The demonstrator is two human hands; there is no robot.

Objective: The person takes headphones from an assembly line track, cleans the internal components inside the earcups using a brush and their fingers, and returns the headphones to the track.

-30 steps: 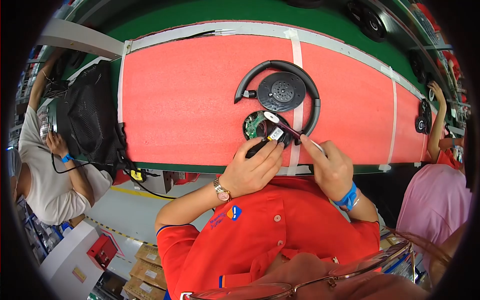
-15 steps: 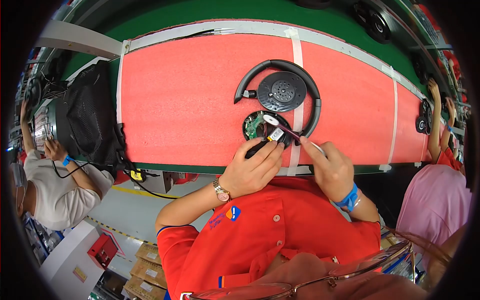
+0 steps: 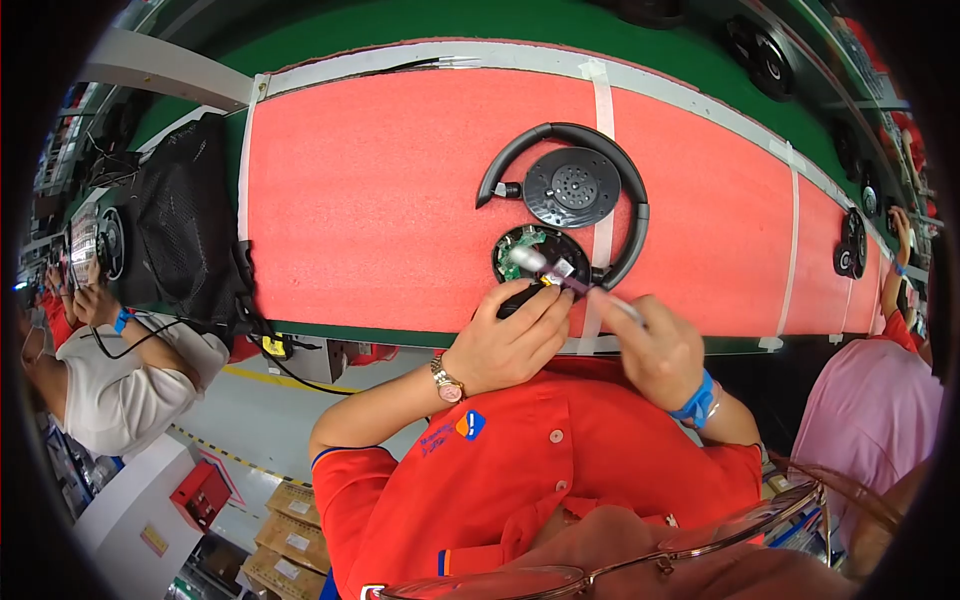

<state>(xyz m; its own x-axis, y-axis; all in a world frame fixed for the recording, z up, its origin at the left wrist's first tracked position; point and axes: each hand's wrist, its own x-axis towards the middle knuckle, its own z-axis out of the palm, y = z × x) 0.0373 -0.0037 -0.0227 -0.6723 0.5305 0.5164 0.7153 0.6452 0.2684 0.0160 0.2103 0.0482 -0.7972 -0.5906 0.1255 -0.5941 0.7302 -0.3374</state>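
A pair of black headphones lies on the pink mat, its headband curving round to the right. The upper ear cup shows a perforated round plate. The lower ear cup is opened, with a green circuit board and a small white-labelled part inside. My left hand is closed on this cup's near edge. In my right hand is a thin stick tool with a pale handle, a dark purple shaft and a white rounded head. That head, blurred, is over the circuit board; contact cannot be told.
Left of the mat stands a black mesh bag with a cable hanging near it. Thin dark wires or sticks lie along the far edge. More headphones are at the right. Co-workers sit on both sides; one at left has a blue wristband.
The tool's white head has moved left and slightly down, towards the circuit board. My left hand keeps its hold on the cup. The view has shifted slightly.
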